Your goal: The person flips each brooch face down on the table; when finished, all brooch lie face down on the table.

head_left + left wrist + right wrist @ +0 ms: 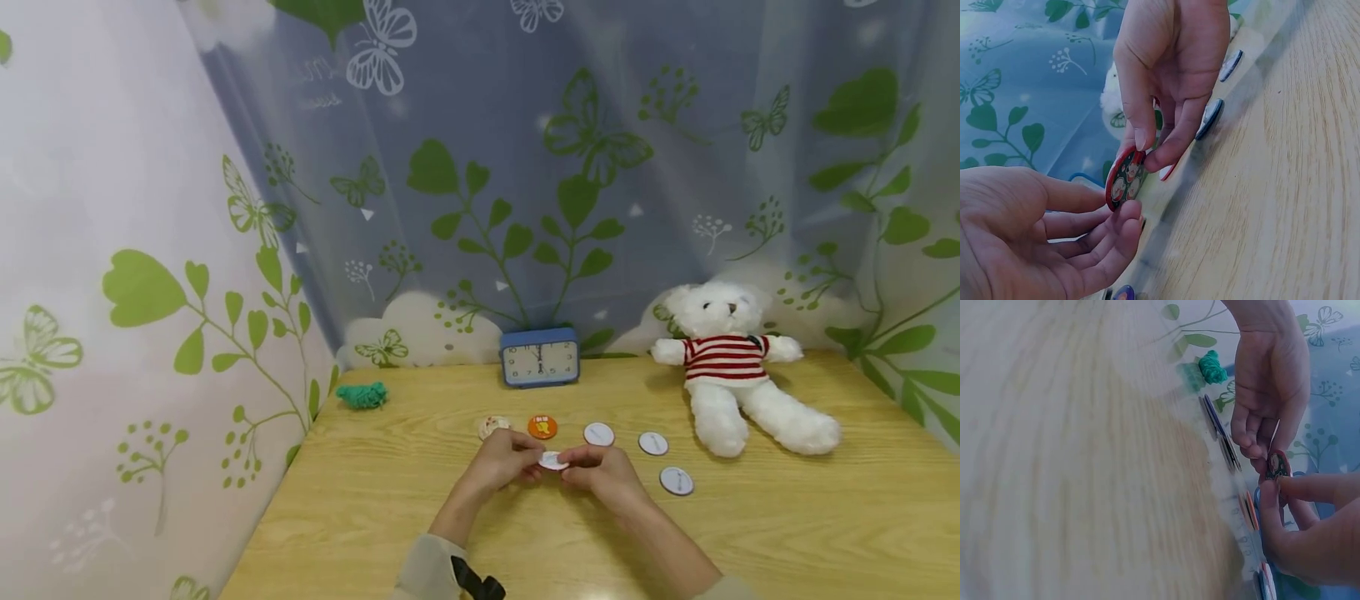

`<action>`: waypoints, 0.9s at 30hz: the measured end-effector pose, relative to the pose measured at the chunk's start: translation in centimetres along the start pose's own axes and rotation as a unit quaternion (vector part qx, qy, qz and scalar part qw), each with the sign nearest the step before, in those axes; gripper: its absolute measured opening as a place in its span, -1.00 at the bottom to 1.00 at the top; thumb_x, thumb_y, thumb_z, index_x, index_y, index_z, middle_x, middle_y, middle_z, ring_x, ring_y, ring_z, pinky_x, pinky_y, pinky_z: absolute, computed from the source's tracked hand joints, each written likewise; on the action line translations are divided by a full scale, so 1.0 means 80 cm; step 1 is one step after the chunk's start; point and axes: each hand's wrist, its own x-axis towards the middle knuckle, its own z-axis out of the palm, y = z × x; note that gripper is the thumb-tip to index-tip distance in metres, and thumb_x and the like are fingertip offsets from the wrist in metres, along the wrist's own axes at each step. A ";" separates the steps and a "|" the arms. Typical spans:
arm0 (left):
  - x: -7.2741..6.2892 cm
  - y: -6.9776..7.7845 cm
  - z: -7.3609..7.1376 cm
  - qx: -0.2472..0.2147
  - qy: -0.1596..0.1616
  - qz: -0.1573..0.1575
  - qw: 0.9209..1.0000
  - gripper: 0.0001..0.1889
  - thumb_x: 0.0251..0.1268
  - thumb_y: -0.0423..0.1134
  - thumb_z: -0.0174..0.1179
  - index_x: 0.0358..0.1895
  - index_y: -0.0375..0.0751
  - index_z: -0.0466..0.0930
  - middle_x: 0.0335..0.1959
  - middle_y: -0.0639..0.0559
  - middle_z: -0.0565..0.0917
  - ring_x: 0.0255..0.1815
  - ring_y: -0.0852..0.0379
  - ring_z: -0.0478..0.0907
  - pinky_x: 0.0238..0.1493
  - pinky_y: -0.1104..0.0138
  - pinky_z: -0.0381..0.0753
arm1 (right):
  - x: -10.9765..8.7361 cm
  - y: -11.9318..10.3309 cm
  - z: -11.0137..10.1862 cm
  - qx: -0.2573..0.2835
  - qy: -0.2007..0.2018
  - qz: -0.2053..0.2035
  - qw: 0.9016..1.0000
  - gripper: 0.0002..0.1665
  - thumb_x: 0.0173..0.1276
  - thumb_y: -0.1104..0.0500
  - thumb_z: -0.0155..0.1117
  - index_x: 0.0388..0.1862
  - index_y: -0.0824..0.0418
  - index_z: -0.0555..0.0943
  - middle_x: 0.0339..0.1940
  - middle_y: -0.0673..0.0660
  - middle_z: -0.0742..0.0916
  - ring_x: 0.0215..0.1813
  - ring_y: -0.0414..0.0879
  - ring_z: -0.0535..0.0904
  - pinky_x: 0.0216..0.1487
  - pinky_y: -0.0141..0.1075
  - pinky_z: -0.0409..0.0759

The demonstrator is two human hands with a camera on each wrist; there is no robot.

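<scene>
A round pin badge is held over the table between both hands, its white back facing up. From below, the left wrist view shows its printed front, dark with pale figures and a red rim. My left hand pinches one edge between thumb and fingers. The opposite edge is gripped by the thumb and fingers of my right hand. Just beyond the hands lie a cream badge, partly overlapped by the left hand, and an orange badge. White-backed badges lie beyond and right of the right hand.
At the back of the wooden table stands a blue alarm clock. A white teddy bear in a striped shirt sits at the back right. Green yarn lies at the back left. Patterned curtains hang behind.
</scene>
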 end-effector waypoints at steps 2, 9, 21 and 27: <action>-0.001 0.000 -0.001 0.002 0.002 0.002 1.000 -0.85 0.44 -0.50 0.22 -0.08 -0.51 0.72 -0.38 -0.16 0.74 -0.47 0.12 0.68 -0.32 0.22 0.81 | 0.000 0.001 0.003 0.008 0.004 0.003 1.000 -0.76 0.22 0.51 0.38 -0.10 0.54 0.70 -0.15 0.21 0.78 -0.28 -0.14 0.69 -0.19 -0.32 0.74; -0.003 0.001 0.000 0.001 -0.010 0.011 1.000 -0.84 0.40 -0.54 0.21 -0.05 -0.50 0.71 -0.43 -0.16 0.74 -0.52 0.17 0.61 -0.43 0.33 0.71 | -0.001 -0.001 0.006 0.040 0.019 0.014 0.999 -0.79 0.28 0.55 0.32 -0.10 0.58 0.64 -0.11 0.29 0.72 -0.30 -0.10 0.70 -0.21 -0.33 0.77; -0.003 -0.002 -0.001 0.017 0.003 0.014 1.000 -0.88 0.37 -0.56 0.23 -0.12 -0.46 0.72 -0.47 -0.12 0.69 -0.52 0.14 0.62 -0.44 0.31 0.73 | -0.001 -0.004 -0.004 0.036 -0.034 0.012 0.999 -0.70 0.32 0.46 0.32 0.00 0.61 0.59 -0.22 0.21 0.73 -0.27 -0.06 0.74 -0.19 -0.30 0.79; -0.005 -0.002 -0.002 0.026 0.018 0.012 0.999 -0.88 0.34 -0.58 0.25 -0.14 -0.48 0.73 -0.44 -0.15 0.73 -0.50 0.10 0.67 -0.44 0.32 0.76 | -0.002 -0.001 -0.005 0.030 -0.048 0.013 0.998 -0.62 0.34 0.42 0.31 0.08 0.63 0.58 -0.18 0.21 0.75 -0.21 -0.07 0.74 -0.13 -0.29 0.79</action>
